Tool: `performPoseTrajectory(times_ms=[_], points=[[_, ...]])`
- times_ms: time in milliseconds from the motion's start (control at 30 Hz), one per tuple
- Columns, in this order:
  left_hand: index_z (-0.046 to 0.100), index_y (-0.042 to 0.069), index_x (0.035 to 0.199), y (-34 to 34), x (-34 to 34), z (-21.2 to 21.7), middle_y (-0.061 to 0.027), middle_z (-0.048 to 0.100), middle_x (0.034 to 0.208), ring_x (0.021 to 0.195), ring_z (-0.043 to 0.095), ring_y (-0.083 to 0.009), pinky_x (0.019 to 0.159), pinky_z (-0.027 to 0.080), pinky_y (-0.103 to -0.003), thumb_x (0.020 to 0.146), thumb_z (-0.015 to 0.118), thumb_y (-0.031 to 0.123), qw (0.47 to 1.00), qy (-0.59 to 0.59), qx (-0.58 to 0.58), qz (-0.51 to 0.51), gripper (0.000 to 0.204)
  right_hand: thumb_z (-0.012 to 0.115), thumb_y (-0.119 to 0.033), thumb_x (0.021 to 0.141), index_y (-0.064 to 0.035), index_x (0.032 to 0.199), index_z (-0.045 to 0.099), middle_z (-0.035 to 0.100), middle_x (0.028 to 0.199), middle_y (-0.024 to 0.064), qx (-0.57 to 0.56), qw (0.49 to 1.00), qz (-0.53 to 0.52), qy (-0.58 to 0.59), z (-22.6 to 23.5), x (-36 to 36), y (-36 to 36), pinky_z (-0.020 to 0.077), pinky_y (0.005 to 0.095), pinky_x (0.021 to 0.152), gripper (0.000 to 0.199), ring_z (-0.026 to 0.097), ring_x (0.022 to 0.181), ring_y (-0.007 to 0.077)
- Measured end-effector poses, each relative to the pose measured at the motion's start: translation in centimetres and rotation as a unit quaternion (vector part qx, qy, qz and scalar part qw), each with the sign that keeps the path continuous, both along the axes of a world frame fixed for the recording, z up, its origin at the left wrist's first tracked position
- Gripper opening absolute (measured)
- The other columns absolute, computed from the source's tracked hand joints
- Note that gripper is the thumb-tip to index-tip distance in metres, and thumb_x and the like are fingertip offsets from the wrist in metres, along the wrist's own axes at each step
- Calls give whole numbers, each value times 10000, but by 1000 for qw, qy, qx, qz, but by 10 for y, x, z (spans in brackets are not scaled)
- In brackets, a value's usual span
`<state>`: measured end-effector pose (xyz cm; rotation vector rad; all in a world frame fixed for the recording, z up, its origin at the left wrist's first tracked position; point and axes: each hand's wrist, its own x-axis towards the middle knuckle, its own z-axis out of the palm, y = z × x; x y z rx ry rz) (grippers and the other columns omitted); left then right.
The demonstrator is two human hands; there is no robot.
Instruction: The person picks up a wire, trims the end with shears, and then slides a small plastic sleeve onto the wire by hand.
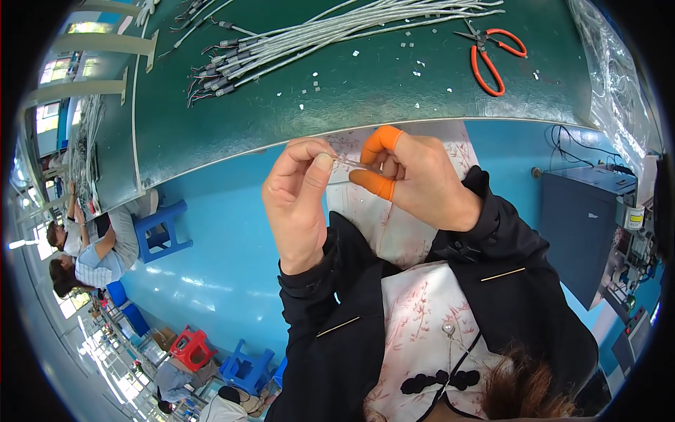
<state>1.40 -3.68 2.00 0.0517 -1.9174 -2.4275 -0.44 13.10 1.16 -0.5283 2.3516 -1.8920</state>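
Two bare hands, one thin strand between them

One thin, pale strand [351,163] spans the gap between the person's two hands, above the lap and just in front of the near edge of one green table [365,84]. The left hand [299,200] pinches one end of it, thumb and forefinger brought together. The right hand [430,176] wears two orange finger covers [375,185], one on the thumb and one on the forefinger; these two digits stand narrowly apart with the strand running in between, and I cannot tell whether they press on it.

On the table lies one bundle of grey cables [302,46], more than ten and too overlapped for an exact count, their dark-sleeved ends toward the left. One pair of pliers [485,53] with two orange handles rests to the right of the bundle, handles spread. Over ten small pale scraps [316,86] are scattered around. One sheet of see-through plastic [612,84] hangs at the right end.

Beyond, on the blue floor [211,239], stand one red stool [191,347] and at least two blue stools [160,232]. Two co-workers [105,257] sit at the left
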Motion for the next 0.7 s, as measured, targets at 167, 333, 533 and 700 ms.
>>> performPoseTrajectory(times_ms=[167,333,533,700], points=[[594,0,908,-3,0,3,-37,571,923,864,502,-114,789,384,-242,863,602,10,1000,2,-4,11,48,733,-21,761,-6,902,634,602,711,56,-22,997,3,78,-11,-1,-1,393,221,465,173,505,518,77],[593,1,913,-2,2,0,-31,567,921,857,497,-109,784,383,-238,862,604,8,1000,6,-4,8,53,733,-15,762,2,878,633,591,684,45,-18,996,-19,80,-8,2,-2,390,219,463,154,507,513,77],[591,0,924,-2,3,-1,-26,567,928,853,496,-104,780,385,-236,865,604,8,1000,-2,4,9,61,742,-18,758,6,840,615,569,632,33,5,998,-16,56,-3,3,-2,379,217,451,153,490,495,69],[593,-4,929,-3,4,-2,-27,572,936,854,498,-102,781,388,-236,869,602,10,1000,-1,7,7,63,748,-25,756,1,813,587,552,605,27,1,999,-17,49,-2,3,-3,359,211,440,173,464,479,57]])
